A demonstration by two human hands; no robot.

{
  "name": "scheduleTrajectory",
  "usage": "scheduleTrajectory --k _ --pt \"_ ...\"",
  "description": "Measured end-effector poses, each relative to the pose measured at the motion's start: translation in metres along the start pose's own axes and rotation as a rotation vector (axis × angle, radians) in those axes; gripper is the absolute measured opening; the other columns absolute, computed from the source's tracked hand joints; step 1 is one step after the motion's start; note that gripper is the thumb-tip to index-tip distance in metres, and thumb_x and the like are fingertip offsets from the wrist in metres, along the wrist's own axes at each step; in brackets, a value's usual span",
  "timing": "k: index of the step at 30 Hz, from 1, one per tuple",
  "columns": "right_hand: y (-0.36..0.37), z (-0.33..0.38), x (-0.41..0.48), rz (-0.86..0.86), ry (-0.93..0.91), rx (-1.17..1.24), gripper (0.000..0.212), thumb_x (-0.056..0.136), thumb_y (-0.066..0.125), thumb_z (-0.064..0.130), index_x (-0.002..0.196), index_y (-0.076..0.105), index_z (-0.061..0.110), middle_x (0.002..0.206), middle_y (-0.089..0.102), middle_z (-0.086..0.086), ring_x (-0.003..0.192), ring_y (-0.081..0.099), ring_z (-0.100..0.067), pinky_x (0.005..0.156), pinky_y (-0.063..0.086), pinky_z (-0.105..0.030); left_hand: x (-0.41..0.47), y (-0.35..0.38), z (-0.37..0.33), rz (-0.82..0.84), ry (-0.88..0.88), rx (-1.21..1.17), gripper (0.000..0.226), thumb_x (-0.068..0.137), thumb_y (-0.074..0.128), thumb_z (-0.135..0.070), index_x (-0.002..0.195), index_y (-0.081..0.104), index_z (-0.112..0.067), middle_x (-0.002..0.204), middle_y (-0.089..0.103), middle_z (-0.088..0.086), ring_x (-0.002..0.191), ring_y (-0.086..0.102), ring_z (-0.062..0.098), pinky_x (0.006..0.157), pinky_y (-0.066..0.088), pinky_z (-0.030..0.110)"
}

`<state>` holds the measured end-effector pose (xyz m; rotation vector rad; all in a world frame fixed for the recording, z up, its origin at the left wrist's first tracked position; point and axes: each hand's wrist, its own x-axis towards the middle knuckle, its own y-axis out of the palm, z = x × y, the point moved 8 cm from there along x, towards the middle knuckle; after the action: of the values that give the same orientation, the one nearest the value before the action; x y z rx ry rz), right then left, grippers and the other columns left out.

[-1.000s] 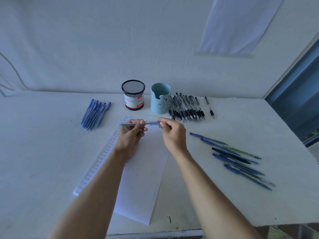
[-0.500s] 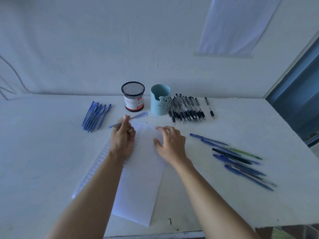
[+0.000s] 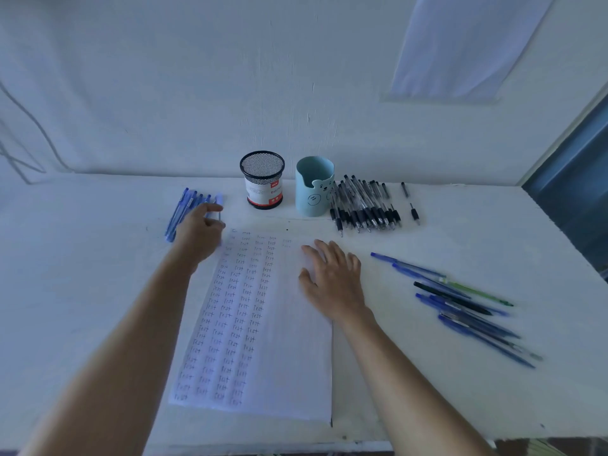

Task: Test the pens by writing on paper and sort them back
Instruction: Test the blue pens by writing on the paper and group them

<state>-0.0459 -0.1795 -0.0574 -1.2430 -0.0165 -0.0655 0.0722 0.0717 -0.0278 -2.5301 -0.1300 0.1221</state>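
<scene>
Blur hides whether my left hand [image 3: 200,233] pinches the pen [image 3: 219,200] beside the blue row [image 3: 182,210]; I cannot tell. Dropped askew, it could roll onto the paper [image 3: 263,340] or scatter the row. My right hand [image 3: 332,281] lies spread on the paper; a careless lift could drag it.

Handwriting-covered white paper sheet [image 3: 296,357] mid-table; blue plastic pens [image 3: 179,210] far left, clear black-grip pens [image 3: 362,205] far edge, mixed loose pens [image 3: 460,302] right edge.
</scene>
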Motion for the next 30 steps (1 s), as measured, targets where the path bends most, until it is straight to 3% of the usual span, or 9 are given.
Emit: scheduleTrajectory --k 3,6,10,15,22,26,28,30 --pt "0.001 -0.001 0.000 -0.005 0.010 -0.004 0.057 0.093 0.028 0.044 0.148 0.035 0.032 0.161 0.024 0.006 0.150 0.012 -0.017 0.117 0.008 -0.048 -0.003 -0.005 -0.003 -0.063 0.041 0.302 0.042 0.091 0.050 -0.009 0.132 0.053 -0.013 0.099 0.066 0.018 0.104 0.055 0.036 0.082 0.044 0.038" --pt "0.000 0.000 0.000 -0.015 0.011 -0.003 0.059 0.089 0.026 0.045 0.145 0.038 0.032 0.160 0.027 0.006 0.149 0.014 -0.017 0.116 0.011 -0.049 -0.005 -0.004 -0.007 -0.112 0.098 0.393 0.034 0.092 0.059 -0.012 0.125 0.061 -0.004 0.110 0.067 0.021 0.112 0.055 0.039 0.087 0.046 0.042" --pt "0.000 -0.001 0.001 -0.018 0.008 -0.005 0.054 0.092 0.032 0.045 0.144 0.039 0.032 0.159 0.028 0.006 0.148 0.016 -0.017 0.116 0.011 -0.049 0.000 -0.005 -0.002 -0.164 0.129 0.411 0.022 0.089 0.069 -0.012 0.105 0.066 0.002 0.107 0.066 0.023 0.105 0.058 0.041 0.081 0.045 0.044" --pt "-0.001 0.000 0.000 -0.008 0.010 0.004 0.058 0.091 0.030 0.047 0.146 0.039 0.031 0.159 0.028 0.006 0.149 0.015 -0.017 0.116 0.010 -0.048 0.003 -0.016 0.001 -0.260 0.114 0.405 0.023 0.087 0.071 -0.014 0.104 0.065 0.000 0.110 0.062 0.024 0.099 0.059 0.042 0.081 0.046 0.045" --pt "-0.002 0.001 0.001 -0.012 0.015 0.012 0.059 0.090 0.029 0.048 0.145 0.040 0.031 0.159 0.029 0.005 0.149 0.016 -0.017 0.115 0.010 -0.048 -0.009 -0.016 -0.007 -0.330 0.222 0.348 0.009 0.087 0.069 -0.009 0.093 0.066 -0.003 0.094 0.066 0.017 0.085 0.061 0.037 0.069 0.044 0.038" --pt "-0.001 -0.001 0.001 0.020 0.027 0.028 0.053 0.096 0.038 0.045 0.147 0.037 0.032 0.161 0.025 0.006 0.150 0.012 -0.017 0.117 0.007 -0.048 -0.040 0.021 -0.041 -0.186 0.515 0.354 0.006 0.088 0.067 -0.015 0.087 0.066 -0.010 0.082 0.066 0.006 0.079 0.061 0.028 0.067 0.053 0.038" --pt "-0.001 -0.002 0.001 0.018 0.030 0.048 0.051 0.096 0.038 0.044 0.147 0.038 0.033 0.161 0.025 0.007 0.150 0.012 -0.016 0.116 0.006 -0.045 -0.056 0.051 -0.049 -0.040 0.577 0.404 0.014 0.091 0.065 -0.024 0.100 0.069 -0.014 0.096 0.068 0.006 0.096 0.059 0.029 0.083 0.050 0.042" --pt "-0.005 -0.002 0.002 0.001 0.032 0.072 0.046 0.099 0.042 0.040 0.144 0.043 0.034 0.159 0.029 0.009 0.149 0.015 -0.014 0.115 0.006 -0.040 -0.068 0.078 -0.047 0.083 0.521 0.507 0.033 0.095 0.059 -0.037 0.123 0.064 -0.021 0.123 0.062 0.003 0.120 0.049 0.029 0.099 0.038 0.043"
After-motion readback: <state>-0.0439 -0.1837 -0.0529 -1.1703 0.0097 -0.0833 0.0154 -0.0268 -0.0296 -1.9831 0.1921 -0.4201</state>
